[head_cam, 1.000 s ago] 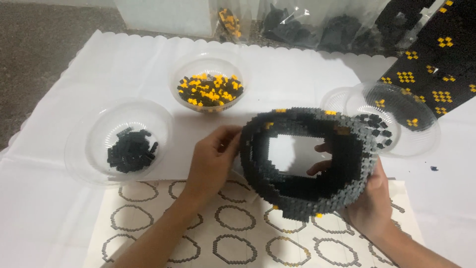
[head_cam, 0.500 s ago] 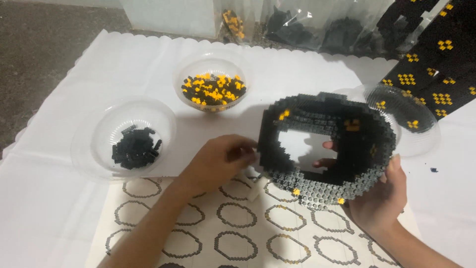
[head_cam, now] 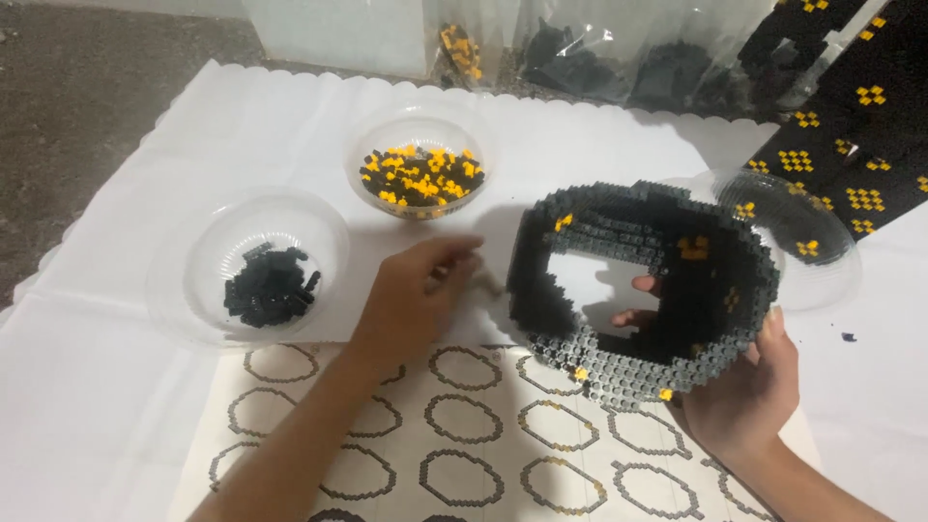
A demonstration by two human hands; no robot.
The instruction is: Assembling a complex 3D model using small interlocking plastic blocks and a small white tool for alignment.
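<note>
Head view: we see a hollow grey-black brick ring (head_cam: 643,290) with orange studs; our right hand (head_cam: 744,387) grips its lower rim, our left hand (head_cam: 411,300) beside it has fingers curled narrow

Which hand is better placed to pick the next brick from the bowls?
Left. The left hand is free, lying between the ring-shaped brick model and the bowls of black bricks and black-and-orange bricks. The right hand grips the model's lower edge, holding it up.
</note>
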